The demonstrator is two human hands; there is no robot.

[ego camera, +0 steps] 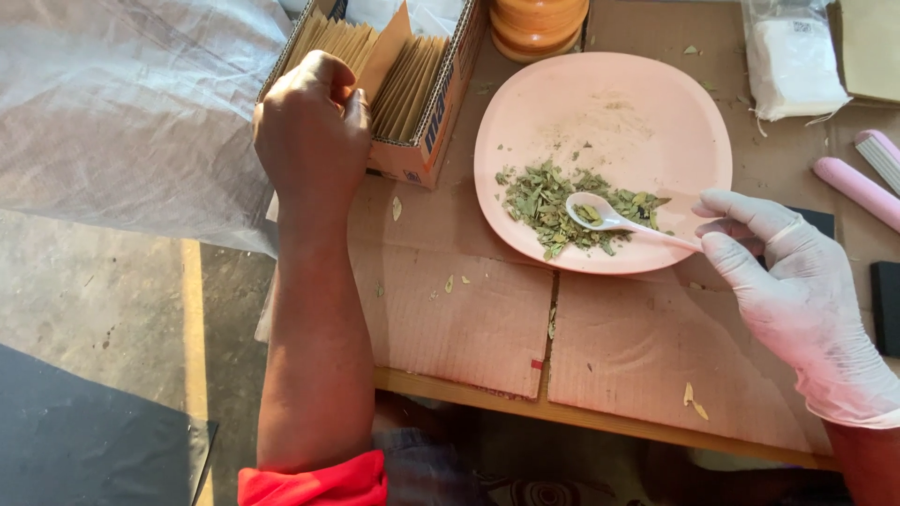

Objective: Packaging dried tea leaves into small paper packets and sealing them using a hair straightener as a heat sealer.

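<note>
The right hand [797, 290], in a pale glove, is pinching the handle of a small white spoon [614, 217] between thumb and fingers [727, 204], and the bowl of the spoon is lying in a heap of dried green leaf flakes [553, 201] on a pink plate [656, 112] toward the back of the bench [647, 365]. The left hand [314, 131], bare, is reaching into an open cardboard box [436, 103] of flat tan packets [403, 75], its fingers curled and pressing among their top edges; whether one packet is actually being gripped is hard to say, since the knuckles are hiding the fingertips. The main risk is spillage: the spoon is shallow and is carrying only a small, loose load, so any tilt or jolt on the way off the plate is likely to scatter flakes, and a few are already lying on the cardboard sheets covering the bench. The glove is fitting loosely, which may be weakening the hold on the thin handle. With the left hand working partly by feel, it could be catching two packets at once or dragging the light box sideways. An orange jar [539, 23] is standing just behind the plate, close enough to be knocked.
</note>
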